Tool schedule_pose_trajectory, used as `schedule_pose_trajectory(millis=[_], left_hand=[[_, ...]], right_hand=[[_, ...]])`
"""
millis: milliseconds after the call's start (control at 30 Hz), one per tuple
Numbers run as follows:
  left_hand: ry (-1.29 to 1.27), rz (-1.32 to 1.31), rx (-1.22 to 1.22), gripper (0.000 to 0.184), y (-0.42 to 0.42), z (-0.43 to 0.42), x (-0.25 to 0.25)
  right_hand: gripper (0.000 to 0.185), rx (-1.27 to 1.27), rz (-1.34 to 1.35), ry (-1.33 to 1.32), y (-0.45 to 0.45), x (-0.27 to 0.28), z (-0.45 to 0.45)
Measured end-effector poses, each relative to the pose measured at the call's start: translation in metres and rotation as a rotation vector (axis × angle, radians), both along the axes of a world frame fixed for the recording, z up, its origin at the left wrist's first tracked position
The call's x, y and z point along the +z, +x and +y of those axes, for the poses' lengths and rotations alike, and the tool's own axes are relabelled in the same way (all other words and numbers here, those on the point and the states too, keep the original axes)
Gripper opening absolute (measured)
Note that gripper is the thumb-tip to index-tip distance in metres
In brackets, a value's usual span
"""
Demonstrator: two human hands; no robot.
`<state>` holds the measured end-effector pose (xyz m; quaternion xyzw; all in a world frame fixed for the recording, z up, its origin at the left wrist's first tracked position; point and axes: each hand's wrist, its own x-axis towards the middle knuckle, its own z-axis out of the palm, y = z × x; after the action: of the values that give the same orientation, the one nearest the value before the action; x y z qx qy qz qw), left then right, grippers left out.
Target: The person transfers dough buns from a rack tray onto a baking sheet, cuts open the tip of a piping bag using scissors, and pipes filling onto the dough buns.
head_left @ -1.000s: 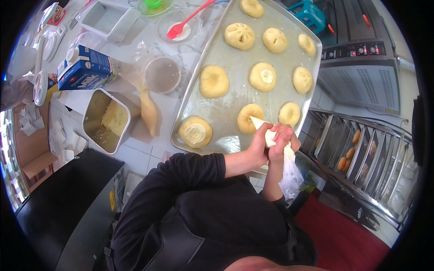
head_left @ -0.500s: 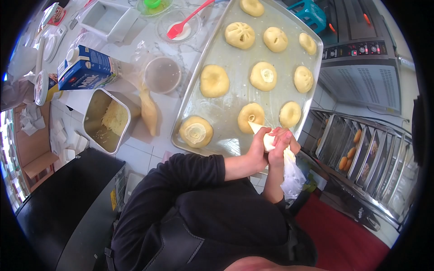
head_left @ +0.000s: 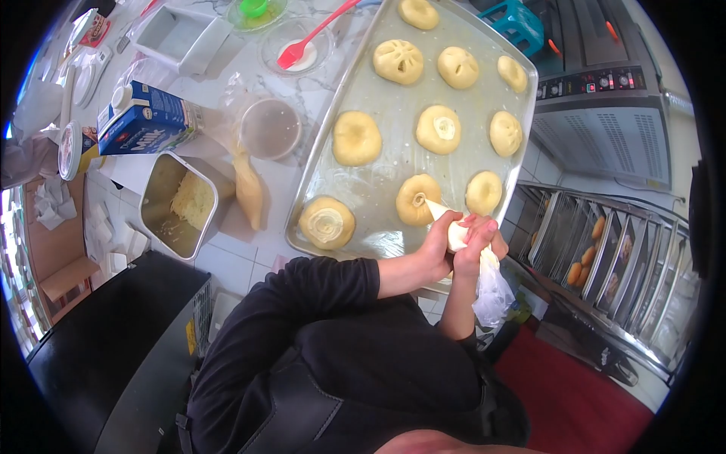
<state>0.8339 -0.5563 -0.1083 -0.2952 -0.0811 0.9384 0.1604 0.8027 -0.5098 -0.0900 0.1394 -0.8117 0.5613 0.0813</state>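
Note:
My left hand (head_left: 437, 252) and my right hand (head_left: 480, 242) are both wrapped round a piping bag (head_left: 457, 235) of pale cream. Its loose plastic end hangs below my right hand. The bag's tip points at the middle of a dough round (head_left: 417, 200), where a small ring of cream lies. Several dough rounds rest on the metal baking tray (head_left: 386, 174). Cream tops the round at the lower left (head_left: 327, 223) and the one above the bag (head_left: 439, 129).
Left of the tray are a milk carton (head_left: 147, 119), a metal container of shredded filling (head_left: 153, 203), a filled bag (head_left: 248, 189) and a bowl with a red brush (head_left: 291, 54). An oven (head_left: 605, 136) and a tray rack (head_left: 597, 265) stand at right.
A small ring of cream has appeared and grown on the dough round under the tip. Both hands and the bag have shifted slightly to the right.

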Motion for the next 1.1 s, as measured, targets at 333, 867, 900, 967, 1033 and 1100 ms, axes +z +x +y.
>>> schedule_pose_trajectory(millis=[333,867,900,967,1033,1100], left_hand=[[-0.006,-0.095,0.082,0.03,0.009,-0.001,0.006],[-0.006,-0.015,-0.024,0.03,-0.002,0.006,-0.006],[0.001,-0.02,-0.025,0.03,0.0,0.007,-0.006],[0.013,-0.019,-0.009,0.03,0.004,0.011,-0.009],[0.02,-0.005,0.025,0.03,0.009,0.013,-0.011],[0.004,-0.012,0.042,0.03,0.012,0.013,-0.01]], right_hand=[[0.042,0.041,-0.07,-0.031,0.015,0.008,-0.006],[0.043,0.015,0.094,-0.02,0.001,-0.013,0.016],[0.043,0.039,0.09,-0.075,0.003,-0.012,0.015],[0.043,0.056,0.061,-0.092,0.005,-0.012,0.017],[0.046,0.045,0.012,-0.016,0.006,-0.014,0.025],[0.044,0.066,0.012,-0.08,0.007,-0.014,0.023]])
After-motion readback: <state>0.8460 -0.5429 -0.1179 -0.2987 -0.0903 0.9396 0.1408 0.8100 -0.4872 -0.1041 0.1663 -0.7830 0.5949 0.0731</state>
